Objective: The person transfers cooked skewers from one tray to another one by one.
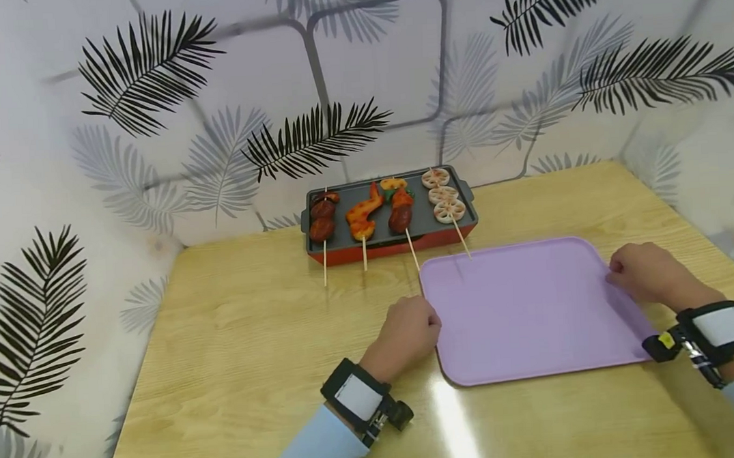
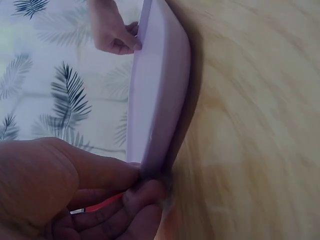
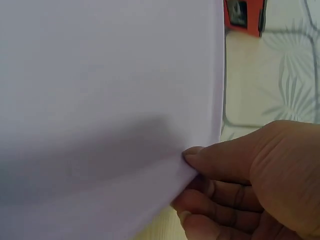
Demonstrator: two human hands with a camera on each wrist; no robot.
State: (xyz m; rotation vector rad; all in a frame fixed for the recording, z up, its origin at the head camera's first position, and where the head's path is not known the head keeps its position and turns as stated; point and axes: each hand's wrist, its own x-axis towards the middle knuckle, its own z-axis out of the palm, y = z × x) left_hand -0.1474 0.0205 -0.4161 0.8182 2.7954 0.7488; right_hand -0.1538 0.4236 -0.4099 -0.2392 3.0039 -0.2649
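A light purple rectangular tray (image 1: 518,311) lies low over the wooden table, holding nothing. My left hand (image 1: 406,333) pinches its left rim between thumb and fingers. In the left wrist view, the tray's side wall (image 2: 172,75) stands close above the tabletop with a shadow under it. At the opposite rim, my right hand (image 1: 652,274) grips the tray near its far right corner. The right wrist view has the thumb (image 3: 215,157) on top of the rim and the other fingers curled beneath.
Behind the tray stands a red and black toy grill (image 1: 380,242) against the patterned cloth. It bears a dark meat skewer (image 1: 322,224), a chicken wing skewer (image 1: 361,215), a mixed skewer (image 1: 400,210) and a lotus root skewer (image 1: 447,201). Their sticks jut toward me, two reaching the tray's far edge.
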